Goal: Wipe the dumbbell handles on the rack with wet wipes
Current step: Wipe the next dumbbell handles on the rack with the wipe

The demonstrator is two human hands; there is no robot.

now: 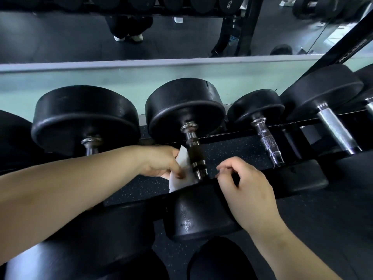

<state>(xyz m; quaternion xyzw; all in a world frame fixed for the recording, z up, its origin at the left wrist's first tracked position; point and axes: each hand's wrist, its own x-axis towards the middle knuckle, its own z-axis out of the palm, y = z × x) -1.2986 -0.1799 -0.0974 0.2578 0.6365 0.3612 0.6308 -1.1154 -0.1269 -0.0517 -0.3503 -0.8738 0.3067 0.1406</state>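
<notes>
Pressing a wet wipe (182, 178) to 1 dumbbell handle (194, 153) on the rack (232, 135).
The left hand (161, 161) gripped the white wet wipe in its curled fingers, holding it against the left side of the middle dumbbell's handle, which lay across the rack's 2 rails. The right hand (246, 184) sat just to the right of that handle, over the dumbbell's near head (193, 219), fingers curled; whether it held anything could not be told.
</notes>
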